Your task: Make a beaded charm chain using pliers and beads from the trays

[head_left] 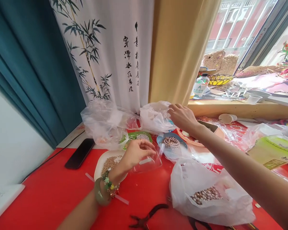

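My left hand [140, 152], fingers curled in, hovers over a clear plastic tray [147, 166]; what lies between the fingertips, if anything, is hidden. Farther back, my right hand [182, 117] has its bent fingers closed at the edge of a white plastic bag [155, 116]. Beside my left wrist is a white dish [98, 163] of small gold beads [109, 164]. A green plate [147, 133] of beads and a blue plate [160, 139] bearing a coil of strung pearls [171, 142] stand behind. An open bag [182, 195] holds loose pearls [206, 195].
A black phone [79, 153] lies at left, and pliers [147, 217] rest near the front. A crumpled clear bag [100, 121] sits by the curtain. An orange tray [219, 135] is under my right forearm. On the windowsill stand a bottle [201, 86] and a wire basket [220, 79].
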